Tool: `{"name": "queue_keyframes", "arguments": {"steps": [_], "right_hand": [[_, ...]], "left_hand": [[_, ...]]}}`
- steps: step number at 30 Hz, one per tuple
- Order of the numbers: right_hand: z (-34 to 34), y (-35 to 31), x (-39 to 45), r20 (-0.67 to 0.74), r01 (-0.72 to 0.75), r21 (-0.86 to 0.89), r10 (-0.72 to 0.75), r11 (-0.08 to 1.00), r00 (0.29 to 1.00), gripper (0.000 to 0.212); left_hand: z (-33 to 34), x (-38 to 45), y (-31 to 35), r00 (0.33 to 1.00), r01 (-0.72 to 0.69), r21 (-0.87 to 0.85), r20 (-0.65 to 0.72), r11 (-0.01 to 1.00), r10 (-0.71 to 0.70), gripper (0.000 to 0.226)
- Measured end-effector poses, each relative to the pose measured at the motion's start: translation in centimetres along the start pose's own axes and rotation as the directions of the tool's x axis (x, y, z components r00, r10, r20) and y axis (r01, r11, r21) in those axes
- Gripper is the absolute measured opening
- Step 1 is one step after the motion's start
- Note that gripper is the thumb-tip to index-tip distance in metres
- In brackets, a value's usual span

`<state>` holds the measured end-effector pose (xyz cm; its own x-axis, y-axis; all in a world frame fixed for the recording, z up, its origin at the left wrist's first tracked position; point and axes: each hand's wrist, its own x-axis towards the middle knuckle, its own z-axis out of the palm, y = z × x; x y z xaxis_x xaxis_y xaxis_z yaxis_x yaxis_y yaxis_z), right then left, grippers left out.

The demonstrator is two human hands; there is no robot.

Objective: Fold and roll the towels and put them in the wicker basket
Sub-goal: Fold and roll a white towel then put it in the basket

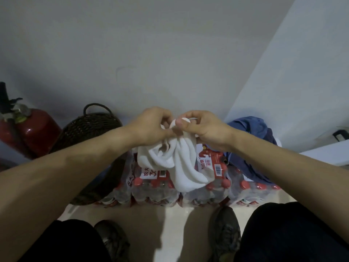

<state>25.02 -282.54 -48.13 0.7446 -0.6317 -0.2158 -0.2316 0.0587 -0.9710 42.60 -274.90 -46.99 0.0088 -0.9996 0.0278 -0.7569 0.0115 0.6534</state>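
Both hands — left hand, right hand — pinch one bunched white towel, each grip tight on its top edge; unfolded yet, wicker basket waiting — contents unseen.

Red fire extinguisher far left; shrink-wrapped bottle packs centre; shoes below.

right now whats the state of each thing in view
white towel: bunched, unfolded, held up at its top edge
left hand: pinches the towel
right hand: pinches the towel
wicker basket: tilted against the wall, inside hidden
blue cloth: crumpled heap
bottle packs: shrink-wrapped, capped
fire extinguisher: upright
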Motion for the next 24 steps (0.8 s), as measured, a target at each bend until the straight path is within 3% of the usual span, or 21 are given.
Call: {"name": "queue_keyframes", "arguments": {"steps": [3, 7, 14, 17, 19, 24], "right_hand": [[-1.4, 1.2, -0.1, 0.019, -0.028, -0.203, 0.033, 0.979, 0.999, 0.053], [-3.4, 2.6, -0.5, 0.147, -0.164, -0.435, 0.249, 0.886, 0.957, 0.029], [-8.7, 5.0, -1.8, -0.013, -0.360, -0.504, 0.410, 0.785, 0.912, 0.041], [-10.9, 6.1, -3.1, -0.084, -0.451, -0.460, 0.468, 0.765, 0.880, 0.039], [-12.0, 6.4, -3.8, -0.078, -0.463, -0.361, 0.469, 0.810, 0.880, 0.037], [-11.8, 4.8, -4.3, -0.009, -0.333, -0.025, 0.332, 0.943, 0.943, 0.048]], "left_hand": [[-0.6, 0.2, 0.1, 0.998, 0.003, -0.030, -0.068, 1.000, -0.005, 0.024], [-1.6, 0.0, 0.3, 0.988, 0.019, -0.048, -0.150, 0.999, -0.026, 0.021], [-3.5, 0.1, -1.7, 0.964, 0.153, 0.161, -0.244, 0.975, -0.111, 0.026], [-4.0, 0.2, -2.8, 0.943, 0.223, 0.164, -0.286, 0.961, -0.170, 0.026], [-3.9, 0.3, -3.3, 0.941, 0.246, 0.155, -0.273, 0.957, -0.197, 0.026], [-2.7, 0.5, -3.2, 0.944, 0.268, 0.124, -0.234, 0.956, -0.234, 0.020]]}}
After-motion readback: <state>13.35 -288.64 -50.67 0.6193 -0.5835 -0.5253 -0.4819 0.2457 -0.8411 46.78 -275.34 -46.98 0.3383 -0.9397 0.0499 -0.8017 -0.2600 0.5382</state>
